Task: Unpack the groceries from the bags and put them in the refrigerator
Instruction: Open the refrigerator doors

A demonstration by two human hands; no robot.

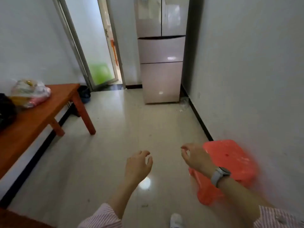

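The head view looks down a narrow room with both bare hands held out low over a pale tiled floor (115,129). The left hand (137,167) hangs palm down with its fingers (145,153) loosely curled and holding nothing. The right hand (196,157), with a grey watch (219,176) on its wrist, is just beside it to the right; its fingers (185,148) are also loosely bent, thumb and forefinger close together, and nothing shows between them. Striped pink sleeves (102,218) cover both forearms near the bottom edge.

Well ahead of the fingers, at the far end of the room, stands the refrigerator (162,63), pale and glossy, with its two upper doors and two lower drawers all closed. Far to the left of the fingers is a reddish wooden worktop (41,116) against the left wall. On it lies a clear plastic bag (30,92) with yellow and pink things inside, too blurred to name, and touching it at the picture's left edge is a black bag (5,111).

Under and just right of the right hand is a blurred red plastic stool (233,163) near the right wall. Beyond the worktop's far end sits a dark bin (84,94) on the floor, beside a glass door (92,46) standing ajar. A white shoe (176,220) shows below the fingers at the bottom edge.
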